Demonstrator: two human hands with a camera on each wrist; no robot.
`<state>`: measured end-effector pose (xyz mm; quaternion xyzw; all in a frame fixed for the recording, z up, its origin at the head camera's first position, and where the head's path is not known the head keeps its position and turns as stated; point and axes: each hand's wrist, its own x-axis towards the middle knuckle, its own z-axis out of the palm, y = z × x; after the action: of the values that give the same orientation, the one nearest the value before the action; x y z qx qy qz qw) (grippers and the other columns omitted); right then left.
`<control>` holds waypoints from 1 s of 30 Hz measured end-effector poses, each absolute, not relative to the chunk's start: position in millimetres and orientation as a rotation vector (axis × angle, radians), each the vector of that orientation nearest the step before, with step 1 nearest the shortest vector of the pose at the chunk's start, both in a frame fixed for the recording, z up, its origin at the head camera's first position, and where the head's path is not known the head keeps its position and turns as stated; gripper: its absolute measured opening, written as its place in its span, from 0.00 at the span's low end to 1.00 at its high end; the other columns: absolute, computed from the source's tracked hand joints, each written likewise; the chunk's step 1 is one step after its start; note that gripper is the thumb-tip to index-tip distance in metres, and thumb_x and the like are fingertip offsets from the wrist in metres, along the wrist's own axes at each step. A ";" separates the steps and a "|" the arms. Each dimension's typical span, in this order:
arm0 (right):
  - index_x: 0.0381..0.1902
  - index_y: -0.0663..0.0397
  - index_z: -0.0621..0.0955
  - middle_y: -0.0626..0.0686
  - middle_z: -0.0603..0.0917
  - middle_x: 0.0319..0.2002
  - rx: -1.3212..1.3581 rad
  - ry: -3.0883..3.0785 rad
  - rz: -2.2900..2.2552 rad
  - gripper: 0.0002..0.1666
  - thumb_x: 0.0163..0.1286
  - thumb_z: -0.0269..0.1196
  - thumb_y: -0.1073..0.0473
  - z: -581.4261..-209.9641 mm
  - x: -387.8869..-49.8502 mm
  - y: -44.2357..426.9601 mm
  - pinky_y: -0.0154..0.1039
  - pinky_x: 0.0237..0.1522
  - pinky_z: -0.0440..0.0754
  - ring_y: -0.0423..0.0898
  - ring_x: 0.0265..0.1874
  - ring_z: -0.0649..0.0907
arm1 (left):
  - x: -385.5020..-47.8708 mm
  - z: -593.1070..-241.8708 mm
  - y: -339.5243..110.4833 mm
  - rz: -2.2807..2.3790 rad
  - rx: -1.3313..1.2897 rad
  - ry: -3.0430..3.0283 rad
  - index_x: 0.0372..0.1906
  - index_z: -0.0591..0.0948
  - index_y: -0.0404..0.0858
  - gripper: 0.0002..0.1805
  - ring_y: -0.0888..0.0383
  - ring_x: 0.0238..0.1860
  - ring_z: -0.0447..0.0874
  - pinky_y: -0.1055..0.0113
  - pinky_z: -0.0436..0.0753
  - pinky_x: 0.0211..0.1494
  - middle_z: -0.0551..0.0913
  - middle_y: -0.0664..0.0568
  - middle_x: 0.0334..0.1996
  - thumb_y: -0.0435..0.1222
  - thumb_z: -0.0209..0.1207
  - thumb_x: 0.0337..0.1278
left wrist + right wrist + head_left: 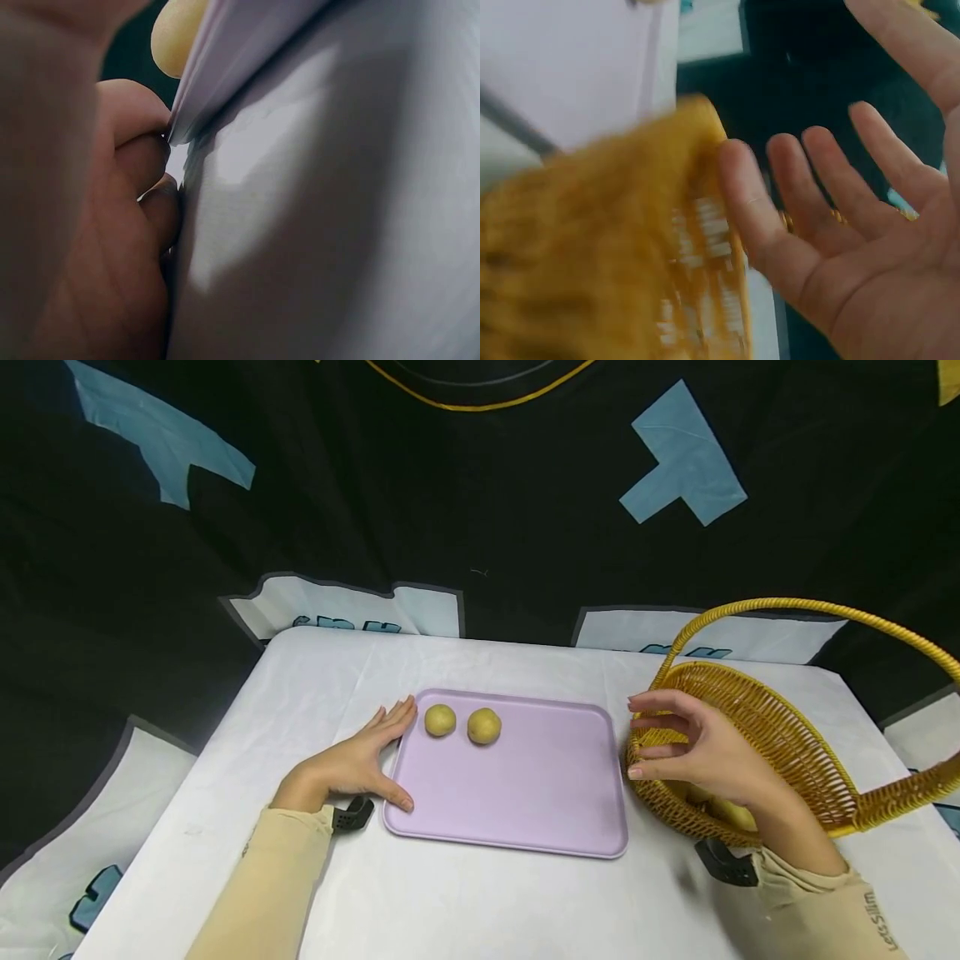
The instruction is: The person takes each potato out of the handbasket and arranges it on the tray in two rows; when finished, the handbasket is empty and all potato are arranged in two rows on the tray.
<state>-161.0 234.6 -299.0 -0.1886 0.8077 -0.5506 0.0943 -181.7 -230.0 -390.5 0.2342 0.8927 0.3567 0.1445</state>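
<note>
Two round yellow fruits (483, 727) lie side by side near the far left corner of a lilac tray (547, 793). My left hand (352, 766) rests against the tray's left edge, its fingers along the far part and its thumb on the near part. Over the left rim of a wicker basket (776, 727) is my right hand (708, 747), fingers apart and loosely bent, holding nothing. More yellow fruits (731, 814) sit in the basket, partly hidden by that hand. In the right wrist view, the spread fingers (742, 195) are beside the blurred basket rim (697, 120).
The basket's tall arched handle (810, 603) rises on the right. A white cloth (480, 910) covers the table, whose far edge meets a dark hanging cloth (465, 527). Black straps (352, 814) are on both wrists.
</note>
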 end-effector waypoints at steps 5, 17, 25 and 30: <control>0.62 0.66 0.74 0.59 0.77 0.59 -0.546 2.451 -1.544 0.41 0.52 0.79 0.68 -296.6 -158.4 262.0 0.43 0.45 0.87 0.42 0.54 0.82 | -180.6 -390.4 -230.1 1.010 0.660 2.576 0.80 0.47 0.34 0.80 0.40 0.79 0.27 0.42 0.36 0.77 0.37 0.47 0.81 0.57 0.83 0.20; 0.62 0.60 0.76 0.57 0.79 0.58 -0.483 2.533 -1.253 0.37 0.55 0.78 0.63 -295.0 -180.7 302.7 0.33 0.51 0.82 0.46 0.54 0.83 | -182.2 -390.5 -229.6 1.007 0.648 2.578 0.81 0.46 0.35 0.81 0.40 0.78 0.26 0.42 0.36 0.77 0.37 0.48 0.81 0.57 0.83 0.19; 0.64 0.66 0.74 0.64 0.78 0.59 -0.377 2.458 -1.172 0.41 0.55 0.79 0.59 -300.1 -193.1 305.9 0.37 0.53 0.82 0.56 0.54 0.82 | -182.9 -390.2 -229.1 1.023 0.649 2.568 0.81 0.46 0.35 0.81 0.41 0.79 0.26 0.42 0.36 0.77 0.37 0.49 0.81 0.57 0.83 0.20; 0.62 0.67 0.75 0.63 0.79 0.57 -0.409 2.454 -1.083 0.41 0.54 0.80 0.59 -300.8 -198.1 305.6 0.37 0.52 0.83 0.58 0.53 0.81 | -181.4 -390.6 -229.6 1.013 0.644 2.576 0.81 0.47 0.36 0.80 0.41 0.79 0.26 0.41 0.36 0.77 0.38 0.49 0.81 0.58 0.83 0.20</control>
<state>-198.1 305.6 -300.8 -0.1473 0.8838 -0.3900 0.2124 -181.4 -229.6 -390.6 0.2242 0.8963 0.3523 0.1493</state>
